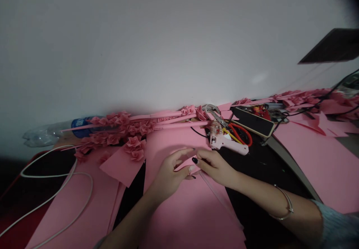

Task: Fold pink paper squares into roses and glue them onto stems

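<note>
Between my two hands is a small folded piece of pink paper (185, 163), held just above a stack of pink sheets (185, 215). My left hand (171, 172) grips its left side, thumb on top and fingers behind and beneath. My right hand (214, 166) pinches the right end, its dark-nailed thumb pressed on the paper. The fingers partly cover the piece, so its full shape is hidden. A pale pink glue gun (228, 144) lies just beyond my right hand, beside scissors with red-orange handles (244, 134).
Pink paper flowers (134, 148) on stems lie along the wall, beside a clear plastic bottle (45, 133). A white cable (56, 175) loops at the left. A black-topped box (252, 121) and more pink sheets (316, 159) are on the right.
</note>
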{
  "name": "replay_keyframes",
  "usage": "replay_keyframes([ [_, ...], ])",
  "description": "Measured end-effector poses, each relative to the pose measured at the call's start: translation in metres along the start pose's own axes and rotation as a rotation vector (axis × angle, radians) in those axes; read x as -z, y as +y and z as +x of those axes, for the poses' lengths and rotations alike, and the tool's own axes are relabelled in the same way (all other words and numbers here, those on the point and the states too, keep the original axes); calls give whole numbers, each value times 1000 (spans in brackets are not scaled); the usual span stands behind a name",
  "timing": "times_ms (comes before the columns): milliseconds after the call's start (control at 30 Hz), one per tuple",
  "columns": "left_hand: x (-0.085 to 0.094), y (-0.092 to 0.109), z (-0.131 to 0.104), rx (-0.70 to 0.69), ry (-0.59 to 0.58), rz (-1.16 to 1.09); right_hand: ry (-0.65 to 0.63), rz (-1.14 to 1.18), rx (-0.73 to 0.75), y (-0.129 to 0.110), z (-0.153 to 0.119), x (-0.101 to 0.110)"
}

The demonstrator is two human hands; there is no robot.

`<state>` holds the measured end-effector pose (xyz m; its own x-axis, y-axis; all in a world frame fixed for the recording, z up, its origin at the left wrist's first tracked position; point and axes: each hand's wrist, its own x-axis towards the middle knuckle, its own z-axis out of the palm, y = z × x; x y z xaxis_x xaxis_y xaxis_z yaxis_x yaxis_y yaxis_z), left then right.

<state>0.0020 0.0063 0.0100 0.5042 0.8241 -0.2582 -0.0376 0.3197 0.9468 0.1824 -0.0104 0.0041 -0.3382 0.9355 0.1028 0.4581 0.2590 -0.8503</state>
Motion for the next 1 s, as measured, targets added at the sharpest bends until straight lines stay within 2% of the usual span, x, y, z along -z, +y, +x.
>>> replay_keyframes([
  [333,3,-2,1,7,-48,-2,-17,-31,-19,0,0,-1],
  [867,2,-2,1,35,17,-43,24,-113,51,-5,-1,-1],
  [1000,1,0,1,22,7,-51,-34,-131,71,-5,-2,0],
])
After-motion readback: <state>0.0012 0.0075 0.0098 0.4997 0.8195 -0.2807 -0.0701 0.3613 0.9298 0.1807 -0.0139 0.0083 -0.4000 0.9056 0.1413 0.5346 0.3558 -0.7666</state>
